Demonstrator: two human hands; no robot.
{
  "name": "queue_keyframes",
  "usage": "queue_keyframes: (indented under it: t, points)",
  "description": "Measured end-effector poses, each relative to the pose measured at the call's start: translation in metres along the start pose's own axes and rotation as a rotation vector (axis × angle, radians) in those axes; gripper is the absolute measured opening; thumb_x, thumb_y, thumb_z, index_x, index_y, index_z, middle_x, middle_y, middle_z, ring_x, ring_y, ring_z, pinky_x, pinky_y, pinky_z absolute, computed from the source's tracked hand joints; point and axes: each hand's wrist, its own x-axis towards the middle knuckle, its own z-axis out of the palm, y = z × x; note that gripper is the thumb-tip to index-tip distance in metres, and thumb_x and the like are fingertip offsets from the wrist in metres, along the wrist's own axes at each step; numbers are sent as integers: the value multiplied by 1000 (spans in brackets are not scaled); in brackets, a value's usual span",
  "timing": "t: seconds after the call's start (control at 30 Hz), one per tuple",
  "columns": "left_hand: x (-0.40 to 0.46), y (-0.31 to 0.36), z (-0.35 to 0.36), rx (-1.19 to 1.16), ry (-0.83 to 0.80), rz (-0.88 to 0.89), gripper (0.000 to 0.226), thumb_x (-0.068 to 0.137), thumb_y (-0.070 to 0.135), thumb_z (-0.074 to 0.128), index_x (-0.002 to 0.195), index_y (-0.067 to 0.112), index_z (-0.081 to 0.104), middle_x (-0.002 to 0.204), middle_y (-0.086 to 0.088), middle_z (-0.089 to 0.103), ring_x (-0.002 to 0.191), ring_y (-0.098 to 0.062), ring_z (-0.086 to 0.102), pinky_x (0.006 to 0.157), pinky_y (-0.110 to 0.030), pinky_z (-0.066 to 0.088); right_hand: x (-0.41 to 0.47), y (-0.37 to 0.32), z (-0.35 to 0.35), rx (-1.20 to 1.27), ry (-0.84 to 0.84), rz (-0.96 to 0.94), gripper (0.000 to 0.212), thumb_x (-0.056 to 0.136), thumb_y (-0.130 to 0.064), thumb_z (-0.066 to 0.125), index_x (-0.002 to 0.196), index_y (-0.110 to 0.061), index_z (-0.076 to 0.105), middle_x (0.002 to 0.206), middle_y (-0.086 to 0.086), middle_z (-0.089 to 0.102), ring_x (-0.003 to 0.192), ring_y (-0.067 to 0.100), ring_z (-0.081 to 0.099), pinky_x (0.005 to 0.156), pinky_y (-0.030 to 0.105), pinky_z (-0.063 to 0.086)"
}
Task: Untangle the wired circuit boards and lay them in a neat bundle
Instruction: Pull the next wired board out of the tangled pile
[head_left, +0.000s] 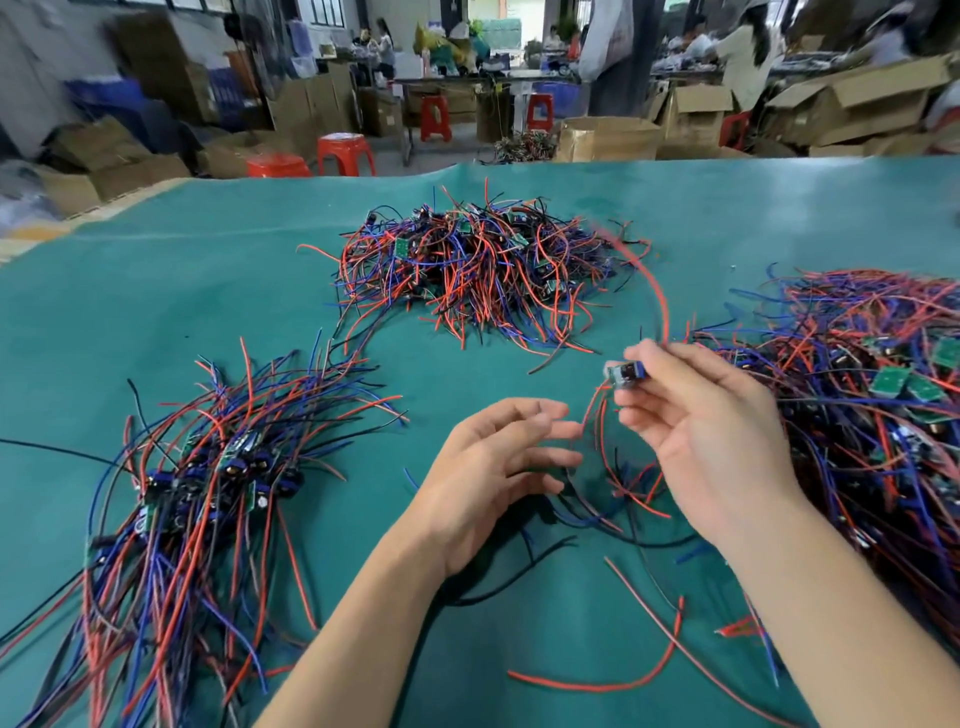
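My right hand (696, 426) pinches a small circuit board (623, 373) above the green table mat (182, 291), with red, blue and black wires hanging and arcing from it. To its left, my left hand (493, 467) hovers with fingers spread, holding nothing, its fingertips close to the hanging wires. A laid-out bundle of wired boards (208, 478) lies at the left, wires roughly aligned. Far across the middle of the table sits a tangled heap (478, 265), and a second tangled heap (872, 405) lies at the right, just beyond my right hand.
Loose red and black wires (639, 639) lie on the mat between my forearms. Beyond the table's far edge are red stools (345, 153), cardboard boxes (608, 137) and people working at distant benches.
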Motion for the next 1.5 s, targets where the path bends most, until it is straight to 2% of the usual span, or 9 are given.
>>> queue_keyframes:
  t: [0.17, 0.23, 0.47, 0.73, 1.0, 1.07, 1.2, 1.3, 1.5]
  points:
    - [-2, -1, 0, 93, -64, 15, 30, 92, 37, 63, 90, 8, 68, 87, -11, 72, 68, -17, 64, 60, -24, 43, -3, 17, 3, -219, -78, 101, 9, 87, -16, 74, 81, -9, 77, 86, 8, 76, 55, 12, 60, 47, 19, 46]
    - [-3, -3, -1, 151, -84, 29, 26, 92, 36, 65, 82, 12, 69, 77, -7, 69, 61, -14, 58, 59, -28, 34, -3, 21, 1, -284, -61, 69, 11, 86, -17, 76, 84, -6, 78, 78, 4, 72, 56, 12, 56, 48, 21, 43]
    - [-4, -5, -3, 221, -129, 30, 15, 89, 28, 69, 84, 15, 73, 63, 2, 56, 53, -10, 45, 54, -25, 28, -1, 23, -1, -428, -101, -98, 9, 84, -17, 81, 77, -11, 80, 61, 7, 66, 52, 21, 59, 46, 23, 43]
    - [-2, -5, -6, 332, -230, 35, 20, 91, 27, 65, 91, 10, 75, 60, 5, 54, 52, -6, 42, 48, -14, 31, 17, 0, -27, -489, 258, -392, 23, 87, -17, 80, 66, -21, 71, 48, -6, 58, 42, 8, 48, 41, 19, 40]
    - [-1, -5, -4, 217, -188, 58, 14, 95, 18, 63, 88, 9, 71, 60, 0, 46, 52, -8, 31, 48, -18, 22, 28, -18, -41, -289, 451, -523, 11, 95, -23, 65, 85, -24, 66, 60, -9, 65, 44, 6, 55, 42, 23, 45]
    - [0, -5, -4, 140, -130, 62, 16, 97, 16, 58, 88, 11, 69, 62, -1, 43, 51, -9, 30, 48, -18, 21, 24, -12, -36, -344, 394, -492, 7, 92, -28, 66, 86, -24, 67, 64, -5, 68, 46, 8, 56, 41, 23, 45]
    - [0, -5, -2, 88, -80, 64, 19, 96, 20, 58, 80, 22, 69, 64, -1, 42, 52, -10, 31, 48, -19, 21, 6, 12, -13, -667, 2, -258, 41, 82, -57, 65, 78, -17, 73, 65, 1, 71, 51, 12, 61, 44, 27, 47]
    - [-1, -4, -1, 128, -95, 72, 16, 92, 25, 61, 77, 24, 67, 64, -1, 45, 53, -11, 34, 50, -23, 20, -8, 22, 1, -683, -267, -205, 27, 83, -48, 71, 80, -23, 78, 65, -6, 69, 52, 6, 55, 47, 19, 44]
    - [0, -7, -4, 226, -79, 41, 19, 99, 18, 59, 95, 3, 70, 59, 2, 50, 50, -9, 38, 47, -16, 30, -2, 17, -2, -662, -216, -294, 12, 84, -33, 75, 81, -22, 79, 63, -2, 69, 53, 2, 52, 54, 16, 42]
